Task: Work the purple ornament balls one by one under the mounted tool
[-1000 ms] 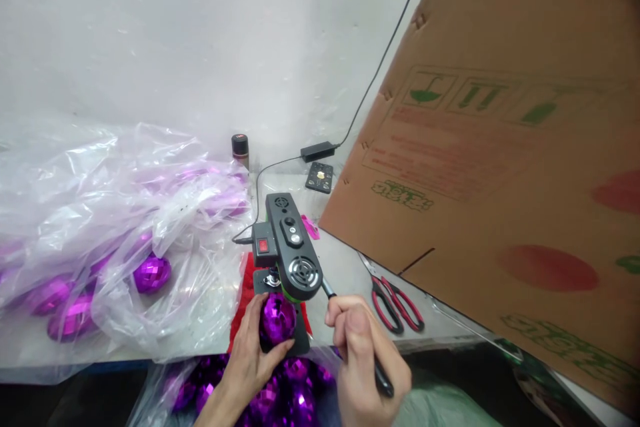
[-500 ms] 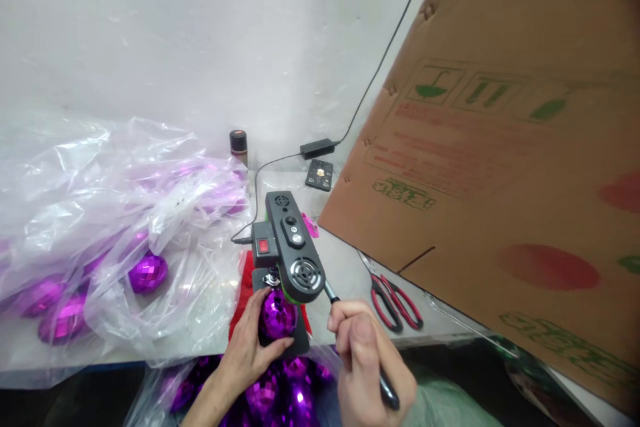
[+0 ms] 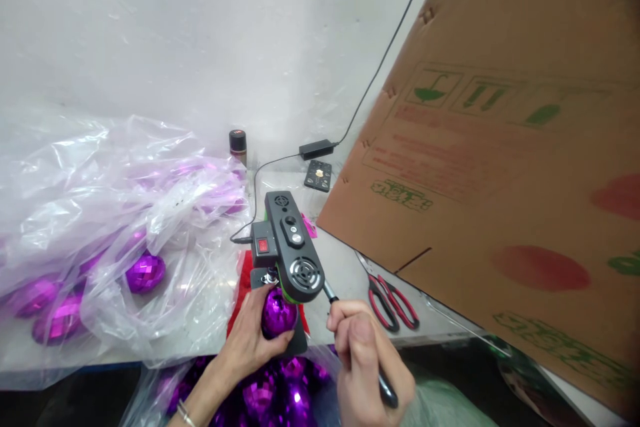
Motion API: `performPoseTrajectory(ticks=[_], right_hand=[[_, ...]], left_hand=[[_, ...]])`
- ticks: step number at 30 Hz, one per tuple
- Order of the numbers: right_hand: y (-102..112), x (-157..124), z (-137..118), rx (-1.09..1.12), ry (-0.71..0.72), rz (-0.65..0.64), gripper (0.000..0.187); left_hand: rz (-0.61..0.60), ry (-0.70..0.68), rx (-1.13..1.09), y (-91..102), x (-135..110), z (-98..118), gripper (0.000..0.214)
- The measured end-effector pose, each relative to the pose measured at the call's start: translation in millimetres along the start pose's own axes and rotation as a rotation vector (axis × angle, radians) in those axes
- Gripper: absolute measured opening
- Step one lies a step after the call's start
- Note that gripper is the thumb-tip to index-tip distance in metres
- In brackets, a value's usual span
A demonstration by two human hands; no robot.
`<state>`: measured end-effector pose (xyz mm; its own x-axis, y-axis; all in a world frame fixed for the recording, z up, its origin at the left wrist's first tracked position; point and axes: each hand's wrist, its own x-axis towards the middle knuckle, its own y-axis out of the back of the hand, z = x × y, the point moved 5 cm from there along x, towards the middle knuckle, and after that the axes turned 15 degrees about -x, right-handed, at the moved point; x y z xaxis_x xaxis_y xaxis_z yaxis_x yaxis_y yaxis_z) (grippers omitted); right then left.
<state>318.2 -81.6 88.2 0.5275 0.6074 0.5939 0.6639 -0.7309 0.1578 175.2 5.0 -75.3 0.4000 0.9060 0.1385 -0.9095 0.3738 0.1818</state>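
My left hand is closed around a shiny purple faceted ball ornament, thumb at its near side and fingers at its far left. The ball sits under the near end of a small black machine with round vents and a red switch. Beneath the ball is the machine's dark base plate, lying on a red cloth. To the right, my right hand is wrapped around the black grip of the machine's metal lever.
Clear plastic sheeting covers several purple balls on the left. More purple balls lie below the table edge. Red-handled scissors rest beside a large cardboard box. A power adapter and a dark-capped bottle stand near the wall.
The ball has turned a little in my left hand, and its facets look different. My left wrist has shifted slightly left, showing a bracelet. My right hand stays on the lever.
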Motion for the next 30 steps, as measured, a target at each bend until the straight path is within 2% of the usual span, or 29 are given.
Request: performPoseTrajectory(ticks=[4, 8, 12, 16, 30], right_hand=[[0.2, -0.9, 0.6, 0.023, 0.016, 0.025, 0.042], [-2.8, -2.1, 3.7, 0.048, 0.049, 0.081, 0.042], [-6.2, -7.8, 10.9, 0.039, 0.118, 0.159, 0.042], [-8.8, -13.5, 19.3, 0.023, 0.162, 0.175, 0.045], [-11.8, -16.6, 23.7, 0.011, 0.136, 0.228, 0.05]], left_hand=[[0.083, 0.057, -0.063, -8.9, 8.2, -13.7, 0.085], [0.097, 0.094, -0.067, -12.2, 6.9, -23.2, 0.088], [0.113, 0.077, -0.062, -11.3, 6.3, -23.9, 0.088], [0.112, 0.062, -0.064, -12.8, 5.8, -26.7, 0.088], [0.107, 0.04, -0.028, -13.5, 5.2, -24.3, 0.088]])
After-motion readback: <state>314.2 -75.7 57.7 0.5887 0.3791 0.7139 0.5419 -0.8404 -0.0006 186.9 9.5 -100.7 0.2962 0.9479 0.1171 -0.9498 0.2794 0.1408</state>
